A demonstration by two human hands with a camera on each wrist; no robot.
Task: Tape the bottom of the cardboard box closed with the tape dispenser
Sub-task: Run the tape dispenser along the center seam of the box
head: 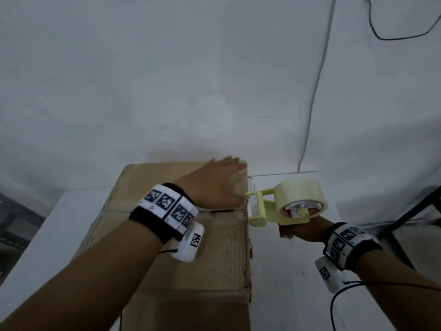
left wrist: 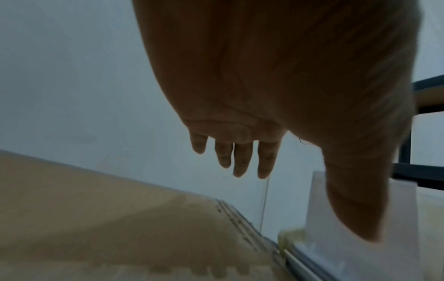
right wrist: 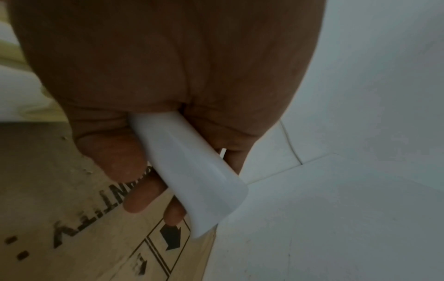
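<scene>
The cardboard box [head: 181, 235] sits bottom-up on the white surface [head: 286, 271], left hand [head: 214, 185] spread flat holding the flaps down. The right hand [head: 296, 231] is wrapped round the handle of the tape dispenser [head: 284, 204], its roller right at the box's right edge by the seam. I'd press the tape end onto the side wall first, then pull straight along the seam, keeping that left palm down.

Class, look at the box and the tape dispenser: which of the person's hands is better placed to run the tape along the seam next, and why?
Right. The right hand already grips the handle of the tape dispenser, whose front end sits at the cardboard box edge by the seam. The left hand lies flat on the box.
</scene>
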